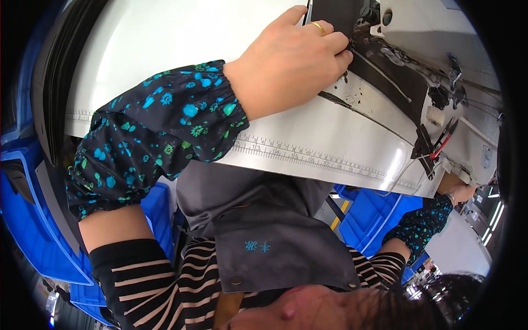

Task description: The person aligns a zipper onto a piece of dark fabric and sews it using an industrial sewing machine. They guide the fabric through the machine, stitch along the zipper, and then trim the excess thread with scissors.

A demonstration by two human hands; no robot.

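My left hand (291,60), with a gold ring on one finger, lies palm down on the white sewing machine table (165,33). Its fingers are apart, and the fingertips rest at the edge of a dark plate (333,19) beside the machine's presser area. No held thing shows under it. Far to the right, my right hand (463,192) is beside a pale ridged knob (459,171) at the machine's end. Its fingers are small and partly hidden, so their grip cannot be made out.
The white machine head (429,41) stands at upper right. Red-handled snips (444,140) and a white spool-like knob (435,115) are by its base. A printed ruler scale (297,154) runs along the near table edge. Blue bins (41,203) stand at left and below the table.
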